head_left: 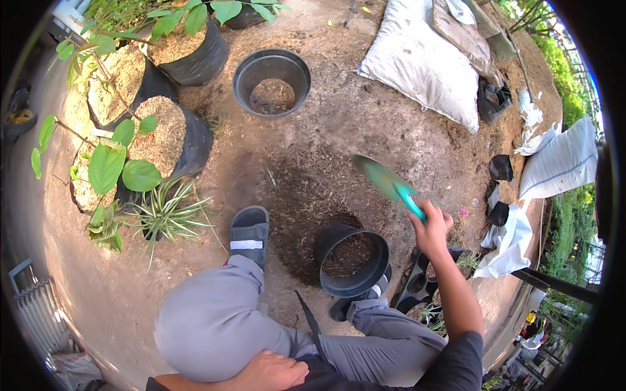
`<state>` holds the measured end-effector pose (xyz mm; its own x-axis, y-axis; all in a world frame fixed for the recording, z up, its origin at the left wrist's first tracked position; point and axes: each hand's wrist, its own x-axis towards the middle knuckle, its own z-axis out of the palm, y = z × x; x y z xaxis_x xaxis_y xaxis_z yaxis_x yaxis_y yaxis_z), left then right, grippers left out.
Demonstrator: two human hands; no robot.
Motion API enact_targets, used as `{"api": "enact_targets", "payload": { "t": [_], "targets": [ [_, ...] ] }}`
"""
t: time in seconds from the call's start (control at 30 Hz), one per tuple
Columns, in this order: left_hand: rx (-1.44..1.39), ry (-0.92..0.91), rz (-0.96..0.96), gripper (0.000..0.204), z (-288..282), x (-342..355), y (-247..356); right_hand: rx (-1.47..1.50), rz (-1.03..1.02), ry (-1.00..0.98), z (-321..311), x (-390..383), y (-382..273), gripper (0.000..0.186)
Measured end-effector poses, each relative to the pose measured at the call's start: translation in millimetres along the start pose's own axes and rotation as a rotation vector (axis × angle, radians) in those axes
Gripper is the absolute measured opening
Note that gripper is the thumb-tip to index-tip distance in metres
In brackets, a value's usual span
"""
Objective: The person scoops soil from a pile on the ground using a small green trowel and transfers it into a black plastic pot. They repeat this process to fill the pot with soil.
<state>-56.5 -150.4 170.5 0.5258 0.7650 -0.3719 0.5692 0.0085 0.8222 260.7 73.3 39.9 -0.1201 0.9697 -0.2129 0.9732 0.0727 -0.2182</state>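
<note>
My right hand (432, 228) is closed around the teal handle of a trowel (385, 179), its blade tilted up and left over the soil, slightly blurred. My left hand (277, 373) rests on my lap, loosely bent, with nothing visible in it. Between my feet a black plastic pot (357, 287) leans toward me, with brown soil showing inside. Loose dark soil mixed with dry shavings (306, 176) lies spread on the ground beyond this pot, below the trowel blade.
Another black pot (238, 83) stands farther off with some soil inside. At left are several black grow bags (199, 140) with leafy plants and a spider plant (171, 212). A white sack (424, 65) lies at far right; a black tray (414, 287) of small pots is beside my right foot.
</note>
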Motion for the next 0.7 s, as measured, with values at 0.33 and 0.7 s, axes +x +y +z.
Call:
{"api": "enact_targets", "payload": {
  "t": [0.33, 0.7],
  "targets": [
    [0.032, 0.078, -0.029, 0.015, 9.2, 7.1, -3.8, 0.012, -0.435, 0.056, 119.1, 122.5, -110.5, 0.027],
    [-0.129, -0.069, -0.155, 0.014, -5.8, 15.4, -4.3, -0.161, -0.536, -0.081, 146.1, 152.5, -113.9, 0.031]
  ]
}}
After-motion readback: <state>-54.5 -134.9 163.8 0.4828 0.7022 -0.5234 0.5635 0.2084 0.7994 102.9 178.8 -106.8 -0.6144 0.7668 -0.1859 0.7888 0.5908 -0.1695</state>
